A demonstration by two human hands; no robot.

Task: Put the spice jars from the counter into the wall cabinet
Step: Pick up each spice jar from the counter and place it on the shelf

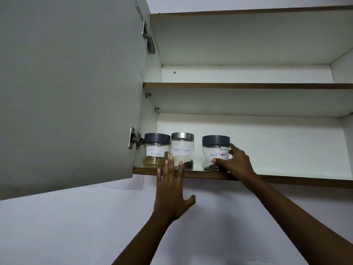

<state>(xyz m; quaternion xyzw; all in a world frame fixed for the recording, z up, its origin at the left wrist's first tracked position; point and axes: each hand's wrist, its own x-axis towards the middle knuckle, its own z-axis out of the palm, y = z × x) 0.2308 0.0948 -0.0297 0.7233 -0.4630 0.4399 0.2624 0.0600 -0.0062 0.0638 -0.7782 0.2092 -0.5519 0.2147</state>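
Overhead, three jars stand on the cabinet (267, 140) bottom shelf (286, 179): masala jar (155, 150) far left, steel-lidded pepper jar (182, 148) just beside it, grey-lidded pepper jar (214, 150) apart to the right. Right hand (236, 161) grasps the grey-lidded one; left hand (170, 190) lies flat, fingers straight, against the shelf edge.

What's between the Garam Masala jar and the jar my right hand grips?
Head view: the silver-lidded Black Pepper jar, beside the Garam Masala jar, then bare shelf up to the dark-lidded Black Pepper jar.
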